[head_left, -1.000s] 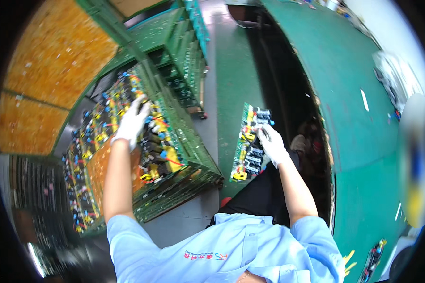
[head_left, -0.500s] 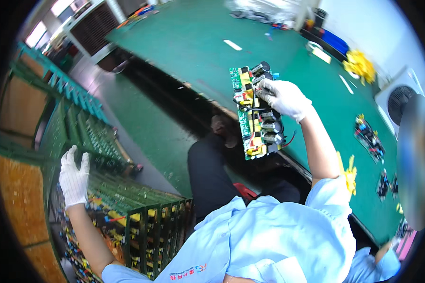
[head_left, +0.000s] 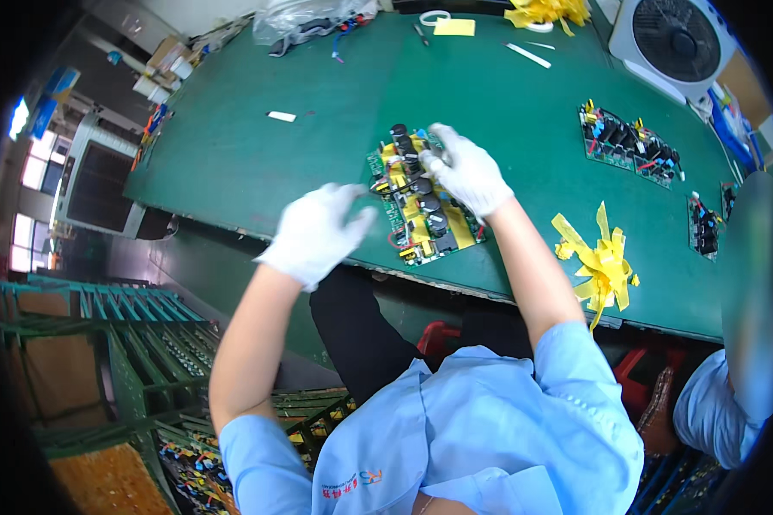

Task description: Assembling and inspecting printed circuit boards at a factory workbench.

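A green circuit board packed with black capacitors, yellow-taped parts and thin wires lies at the near edge of the green table. My right hand, in a white glove, grips the parts along the board's upper right side; its fingertips are partly hidden among them. At the board's left side is my left hand, also gloved in white. Its thumb and fingers are apart and nothing is between them. Whether its fingertips touch the board's edge I cannot tell.
Yellow tape strips hang in a bunch at the table's near edge. More circuit boards lie to the right, below a grey fan. Green racks stand at lower left. A co-worker's blue sleeve shows at right.
My right hand has brought the circuit board down to the table's near edge. My left hand has come from the rack at left to the board's side. The view has turned toward the table.
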A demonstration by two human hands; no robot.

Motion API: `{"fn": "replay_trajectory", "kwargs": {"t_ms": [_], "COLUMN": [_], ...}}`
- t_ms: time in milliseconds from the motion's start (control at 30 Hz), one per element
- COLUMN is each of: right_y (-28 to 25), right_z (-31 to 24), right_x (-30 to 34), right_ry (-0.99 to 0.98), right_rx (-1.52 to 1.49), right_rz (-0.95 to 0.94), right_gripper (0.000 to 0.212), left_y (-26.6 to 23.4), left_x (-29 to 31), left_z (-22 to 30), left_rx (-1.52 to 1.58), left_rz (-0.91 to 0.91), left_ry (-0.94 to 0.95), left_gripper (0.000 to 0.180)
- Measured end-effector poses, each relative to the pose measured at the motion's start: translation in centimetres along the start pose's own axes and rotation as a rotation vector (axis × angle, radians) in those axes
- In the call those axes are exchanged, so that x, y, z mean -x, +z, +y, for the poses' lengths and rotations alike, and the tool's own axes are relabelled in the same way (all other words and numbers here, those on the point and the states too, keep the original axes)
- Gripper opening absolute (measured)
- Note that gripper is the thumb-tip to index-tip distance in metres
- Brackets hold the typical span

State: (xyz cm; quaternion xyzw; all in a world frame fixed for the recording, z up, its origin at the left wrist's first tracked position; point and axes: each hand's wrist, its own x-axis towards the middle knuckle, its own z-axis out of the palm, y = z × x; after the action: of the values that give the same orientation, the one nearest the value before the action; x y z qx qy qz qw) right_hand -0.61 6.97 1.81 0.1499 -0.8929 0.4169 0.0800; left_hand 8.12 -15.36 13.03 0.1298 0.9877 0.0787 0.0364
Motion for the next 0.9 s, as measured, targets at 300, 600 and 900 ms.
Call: {"fn": "replay_trajectory", "kwargs": {"t_ms": [300,600,900], "right_y": [-0.7,-0.4,-0.9], "right_z": [0.1,0.5,2.4], "right_x": [15.0,15.9,16.1], "right_ry": [0.137,0.043,0.118], "right_rx": [0.047,0.186,-0.308], "right_rz": [0.042,-0.014,0.463], "right_gripper": [0.036,0.027,0.029], "left_y": [12.1,14.3,15.1], "left_x": [-13.5,-15.1,-15.2], "left_z": [3.8,3.0,3.1], "left_rx": [0.131,0.194,0.184], "left_rz": [0.358,0.453,0.469], "left_ry": [0.390,0.399,0.377], "left_gripper": [0.037,0.025,0.029]}}
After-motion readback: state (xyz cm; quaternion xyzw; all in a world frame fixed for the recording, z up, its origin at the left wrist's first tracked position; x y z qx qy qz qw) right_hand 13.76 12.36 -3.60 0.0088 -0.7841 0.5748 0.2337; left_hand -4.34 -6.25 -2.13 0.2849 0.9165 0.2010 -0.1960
